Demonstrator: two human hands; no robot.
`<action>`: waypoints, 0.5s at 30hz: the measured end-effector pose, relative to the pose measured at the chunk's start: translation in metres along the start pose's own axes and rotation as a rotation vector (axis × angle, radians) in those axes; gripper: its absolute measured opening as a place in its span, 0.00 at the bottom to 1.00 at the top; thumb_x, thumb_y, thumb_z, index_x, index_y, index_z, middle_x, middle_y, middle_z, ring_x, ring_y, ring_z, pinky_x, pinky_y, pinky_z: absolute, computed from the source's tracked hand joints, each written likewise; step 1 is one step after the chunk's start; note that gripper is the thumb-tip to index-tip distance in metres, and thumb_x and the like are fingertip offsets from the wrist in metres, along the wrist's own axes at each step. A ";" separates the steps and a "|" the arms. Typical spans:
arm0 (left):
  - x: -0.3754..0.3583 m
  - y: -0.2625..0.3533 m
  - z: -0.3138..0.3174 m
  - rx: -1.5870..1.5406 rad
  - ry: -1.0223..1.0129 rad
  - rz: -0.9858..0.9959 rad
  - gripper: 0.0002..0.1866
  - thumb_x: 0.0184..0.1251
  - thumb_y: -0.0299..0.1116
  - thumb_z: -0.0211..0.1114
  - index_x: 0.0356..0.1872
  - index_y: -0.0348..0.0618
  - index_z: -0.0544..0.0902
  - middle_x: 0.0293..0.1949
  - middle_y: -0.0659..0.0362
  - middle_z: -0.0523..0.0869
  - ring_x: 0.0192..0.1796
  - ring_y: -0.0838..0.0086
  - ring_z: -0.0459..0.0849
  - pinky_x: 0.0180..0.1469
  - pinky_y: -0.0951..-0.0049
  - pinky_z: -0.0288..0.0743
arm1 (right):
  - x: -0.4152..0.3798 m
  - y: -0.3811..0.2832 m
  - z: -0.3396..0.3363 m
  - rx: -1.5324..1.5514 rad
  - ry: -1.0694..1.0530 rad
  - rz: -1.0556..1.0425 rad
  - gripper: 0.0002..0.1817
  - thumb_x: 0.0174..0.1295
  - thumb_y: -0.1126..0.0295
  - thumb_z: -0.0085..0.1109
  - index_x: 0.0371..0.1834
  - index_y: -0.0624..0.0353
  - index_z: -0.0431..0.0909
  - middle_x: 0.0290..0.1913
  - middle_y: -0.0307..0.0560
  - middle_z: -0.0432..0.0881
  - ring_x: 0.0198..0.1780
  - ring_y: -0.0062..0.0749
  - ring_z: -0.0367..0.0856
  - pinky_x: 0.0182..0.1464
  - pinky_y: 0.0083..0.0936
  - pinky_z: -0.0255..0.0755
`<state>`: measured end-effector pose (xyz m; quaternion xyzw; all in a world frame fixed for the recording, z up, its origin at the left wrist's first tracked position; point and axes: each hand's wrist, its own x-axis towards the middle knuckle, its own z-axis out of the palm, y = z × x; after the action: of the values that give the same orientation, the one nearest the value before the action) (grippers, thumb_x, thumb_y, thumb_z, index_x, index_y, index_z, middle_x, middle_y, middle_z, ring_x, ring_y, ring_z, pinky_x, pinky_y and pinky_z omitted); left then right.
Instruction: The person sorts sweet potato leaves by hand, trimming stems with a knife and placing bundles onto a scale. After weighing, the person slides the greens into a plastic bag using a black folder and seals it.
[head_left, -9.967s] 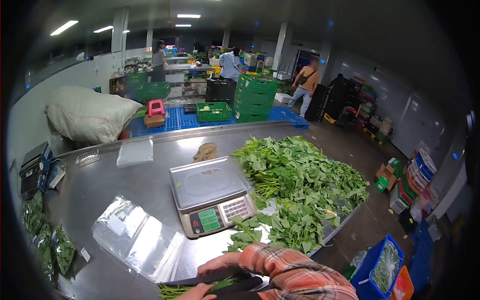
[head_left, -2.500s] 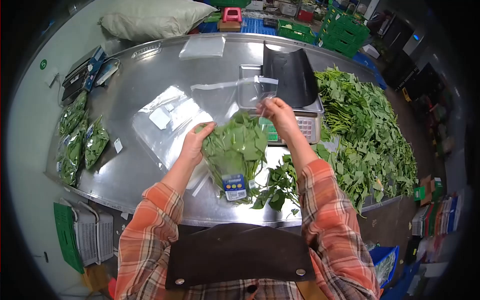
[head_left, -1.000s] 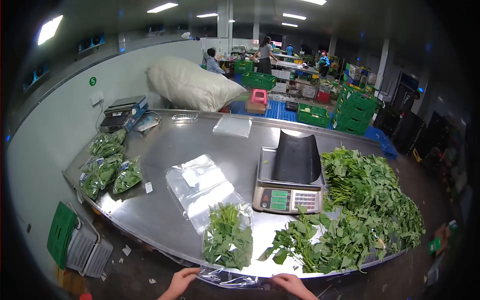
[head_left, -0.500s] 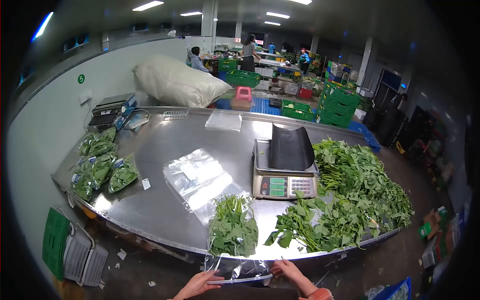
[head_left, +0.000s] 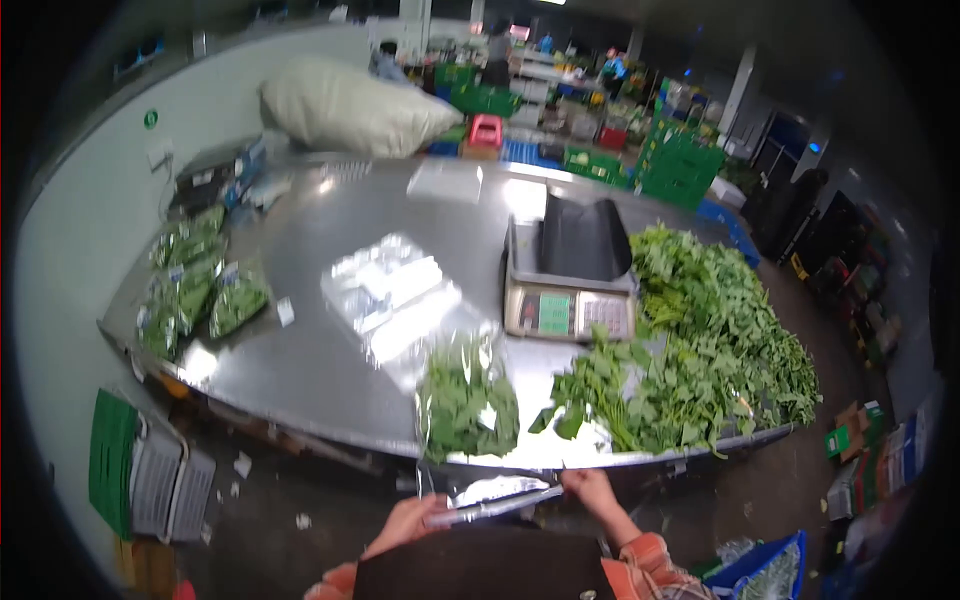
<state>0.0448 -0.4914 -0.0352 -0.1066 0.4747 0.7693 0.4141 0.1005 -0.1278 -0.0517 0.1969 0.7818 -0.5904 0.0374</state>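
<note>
A clear plastic bag of leafy greens (head_left: 468, 400) lies at the table's front edge, its open end hanging toward me. My left hand (head_left: 415, 522) is closed on the left side of the bag's mouth. At the right end of the mouth, my right hand (head_left: 590, 488) pinches the film. Behind the bag is a stack of flat clear bags (head_left: 395, 290). A digital scale (head_left: 568, 310) with a black curved tray (head_left: 582, 240) stands right of them. Loose greens (head_left: 715, 350) are heaped on the right.
Filled bags of greens (head_left: 185, 300) lie on the left of the metal table (head_left: 300, 370), near another scale (head_left: 215, 180). A large white sack (head_left: 345, 105) rests behind. Green crates (head_left: 680, 165) are stacked at the back right; people stand or sit farther off.
The view has tilted down, so the table appears higher. Both hands have risen with the bag's mouth, which now slants up to the right. My right hand has closed more on the film.
</note>
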 end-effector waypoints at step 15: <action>-0.005 -0.011 0.006 -0.206 0.117 0.145 0.16 0.71 0.37 0.50 0.43 0.31 0.77 0.38 0.52 0.82 0.39 0.69 0.83 0.42 0.69 0.79 | -0.018 -0.112 0.171 -0.497 -0.414 -0.946 0.06 0.48 0.73 0.60 0.26 0.62 0.72 0.29 0.51 0.73 0.34 0.48 0.74 0.37 0.38 0.70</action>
<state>0.0580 -0.4865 -0.0364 -0.1588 0.4228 0.8344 0.3161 0.0482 -0.3178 0.0041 -0.3090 0.8765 -0.3676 -0.0337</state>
